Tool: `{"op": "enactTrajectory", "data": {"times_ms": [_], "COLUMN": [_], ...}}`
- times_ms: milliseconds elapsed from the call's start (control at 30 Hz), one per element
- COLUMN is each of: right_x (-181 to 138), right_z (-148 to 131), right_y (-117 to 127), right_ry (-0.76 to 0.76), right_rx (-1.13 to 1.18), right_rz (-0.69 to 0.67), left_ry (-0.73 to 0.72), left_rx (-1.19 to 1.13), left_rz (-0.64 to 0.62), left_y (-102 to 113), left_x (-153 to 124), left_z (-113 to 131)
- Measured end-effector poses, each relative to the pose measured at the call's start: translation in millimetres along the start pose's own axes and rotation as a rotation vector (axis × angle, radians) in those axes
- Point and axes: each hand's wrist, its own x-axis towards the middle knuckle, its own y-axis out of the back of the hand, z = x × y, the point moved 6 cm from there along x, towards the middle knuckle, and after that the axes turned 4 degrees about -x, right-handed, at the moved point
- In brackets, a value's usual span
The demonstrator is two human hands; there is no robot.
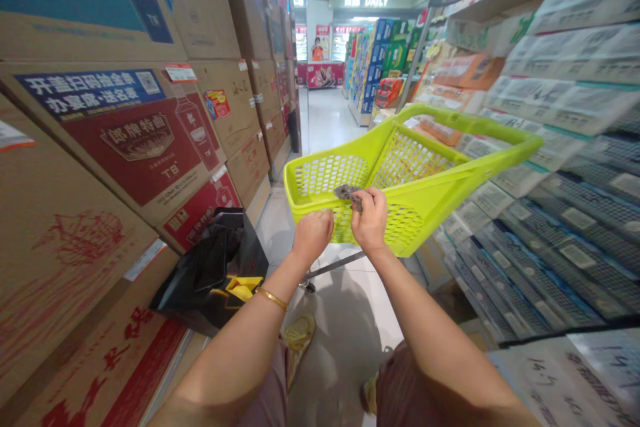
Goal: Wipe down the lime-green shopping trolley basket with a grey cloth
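Note:
A bright green shopping cart (345,167) with perforated plastic sides stands in front of me, slightly turned. Between the fingertips of my right hand (370,220) is a crumpled grey cloth (345,193), which lies over the cart's near rim. My left hand (314,237) is closed just beside it, knuckles up, at the same rim; whatever its fingers hold, if anything, is hidden. A gold bracelet (273,298) circles my left wrist.
Stacked cardboard cartons (145,140) line the left side. A black bag (215,267) with something yellow stands against them. Packaged goods (550,213) fill the right shelves. A white tiled aisle (325,117) runs ahead to a person in orange (317,50) at the far end.

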Motion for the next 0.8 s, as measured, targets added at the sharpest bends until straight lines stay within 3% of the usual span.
{"op": "enactTrajectory", "data": {"times_ms": [200,433,500,633,800], "right_x": [-18,-50,-47,-23,-1], "right_z": [-2,4,6,2,-8], "right_y": [-17,-41,-39,-26,-24], "right_ry": [0.109,0.22,0.195,0.121,0.102], "right_rx": [-0.1,-0.196,-0.184,-0.125,-0.095], "right_rz": [-0.13,-0.439,-0.413,-0.207,-0.036], "left_ry": [0.058,0.192,0.182,0.16,0.163], "left_rx": [0.02,0.016,-0.005,-0.037,-0.034], "left_rz": [0.004,-0.032,-0.005,0.054,0.041], "left_y": [-5,-15,-16,-18,-18], "left_x": [2,6,11,18,19], "left_z": [0,-11,-14,-18,-20]}}
